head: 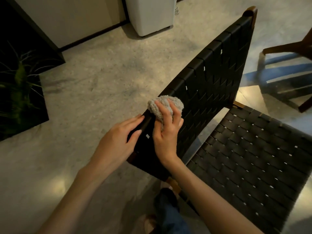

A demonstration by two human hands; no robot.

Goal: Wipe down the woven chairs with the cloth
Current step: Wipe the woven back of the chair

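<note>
The black woven-strap chair with a brown wooden frame (249,159) stands on the pale, mottled stone floor (101,73), seen from above and behind one corner. Its tall woven backrest (219,73) runs from the hands up toward the top right, and its seat lies to the lower right.

The left hand (121,137) holds the near end of the backrest's top edge. Its fingers lie fairly straight along the far side and its thumb lies on the near side, so the edge sits between them.

The right hand (166,132) grips the fluffy grey cloth (166,102), which is bunched into a ball. The fingers are spread and curled over the cloth and press it against the front face of the backrest, just below the top edge and just beside the left hand. Part of the cloth bulges out above the fingertips.

A blue-jeaned leg (168,211) shows at the bottom, beside the chair's rear corner.

To the left, a green spiky plant in a black square planter (22,85) stands on the floor. A white boxy appliance (150,16) sits at the top against the wall. A second wooden-framed chair (287,68) is blurred at the right edge, well apart from the hands.
</note>
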